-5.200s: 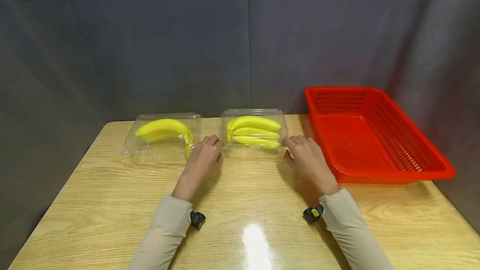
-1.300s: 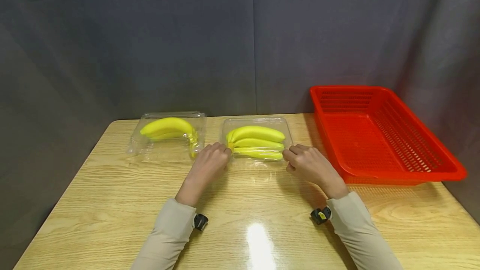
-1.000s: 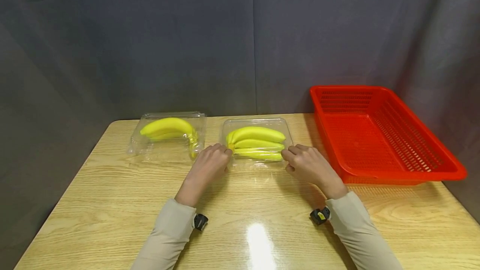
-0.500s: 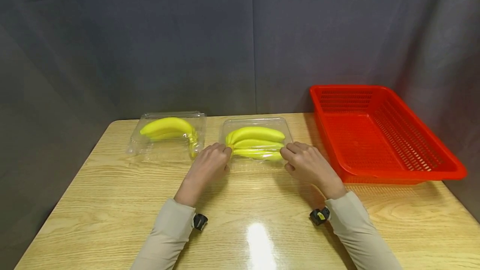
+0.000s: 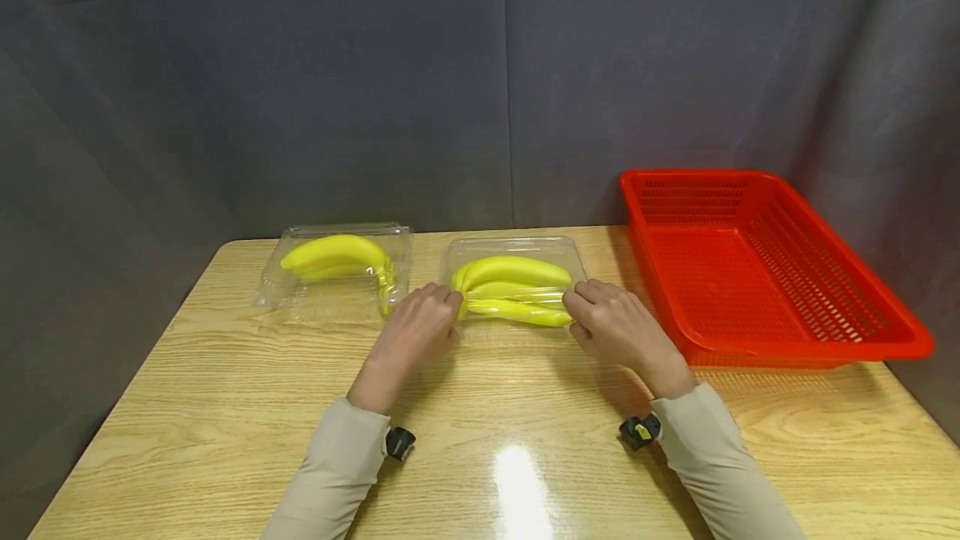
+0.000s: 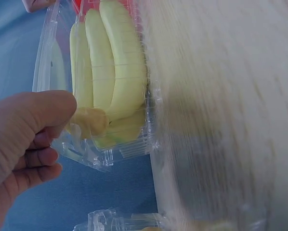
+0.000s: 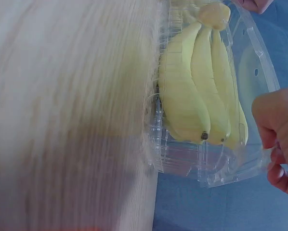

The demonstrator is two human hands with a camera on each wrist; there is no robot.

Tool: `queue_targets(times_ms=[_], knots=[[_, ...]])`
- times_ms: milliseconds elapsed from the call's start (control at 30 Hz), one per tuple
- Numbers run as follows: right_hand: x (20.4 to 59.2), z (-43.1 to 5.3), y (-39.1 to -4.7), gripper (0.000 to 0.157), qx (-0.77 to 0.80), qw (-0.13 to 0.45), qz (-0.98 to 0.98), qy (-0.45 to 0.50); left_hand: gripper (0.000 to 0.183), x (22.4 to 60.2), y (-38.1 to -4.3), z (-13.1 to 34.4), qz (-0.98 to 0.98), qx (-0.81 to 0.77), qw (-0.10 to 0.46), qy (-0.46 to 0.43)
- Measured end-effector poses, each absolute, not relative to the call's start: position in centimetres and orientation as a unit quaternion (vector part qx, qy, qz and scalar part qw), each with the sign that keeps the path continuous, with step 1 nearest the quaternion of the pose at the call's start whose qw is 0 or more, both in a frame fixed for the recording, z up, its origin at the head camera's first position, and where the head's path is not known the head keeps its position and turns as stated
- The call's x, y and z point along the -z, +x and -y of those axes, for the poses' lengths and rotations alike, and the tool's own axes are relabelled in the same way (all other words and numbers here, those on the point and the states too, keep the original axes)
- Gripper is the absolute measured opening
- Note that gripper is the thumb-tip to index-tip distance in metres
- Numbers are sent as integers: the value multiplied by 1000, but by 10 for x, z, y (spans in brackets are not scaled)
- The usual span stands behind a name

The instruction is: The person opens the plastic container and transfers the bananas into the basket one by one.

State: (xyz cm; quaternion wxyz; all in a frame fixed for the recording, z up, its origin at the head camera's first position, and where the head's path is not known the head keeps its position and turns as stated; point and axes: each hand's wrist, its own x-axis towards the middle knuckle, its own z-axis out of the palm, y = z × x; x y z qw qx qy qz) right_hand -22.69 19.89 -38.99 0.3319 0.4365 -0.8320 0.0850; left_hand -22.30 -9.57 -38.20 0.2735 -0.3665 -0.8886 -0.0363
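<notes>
A clear plastic clamshell container (image 5: 517, 247) with a bunch of yellow bananas (image 5: 517, 273) inside sits at the back middle of the table. My left hand (image 5: 422, 319) pinches the front left corner of its lid (image 6: 45, 53), thumb uppermost in the left wrist view. At the front right corner, my right hand (image 5: 611, 325) pinches the same lid with curled fingers. In both wrist views the lid's rim stands apart from the base along the front. To the left lies a second clear clamshell container (image 5: 322, 298) with yellow bananas (image 5: 337, 252) in it.
A red slotted plastic basket (image 5: 678, 332) stands to the right, close beside my right hand. Behind the wooden table (image 5: 480, 407) hangs a dark grey curtain (image 5: 375, 90). Black cameras (image 5: 400, 443) are strapped to both wrists.
Since the oldest frame, the middle container has come slightly nearer. Over the last half second its lid's front edge has lifted, and the front banana shows more plainly. The left container stays put.
</notes>
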Motion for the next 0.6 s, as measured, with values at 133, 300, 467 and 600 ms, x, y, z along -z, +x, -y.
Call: queue_targets(times_ms=[133,300,467,600], knots=[[388,-199,-227,14,-85,331,832,437,15,382,-223,96,889,37,276,-363],[388,-201,-226,17,-89,335,831,435,19,382,-223,98,887,47,281,-364],[386,-204,-224,14,-90,343,831,429,20,380,-223,102,883,67,285,-366],[385,-206,-223,11,-95,349,829,427,21,378,-222,104,881,66,293,-365]])
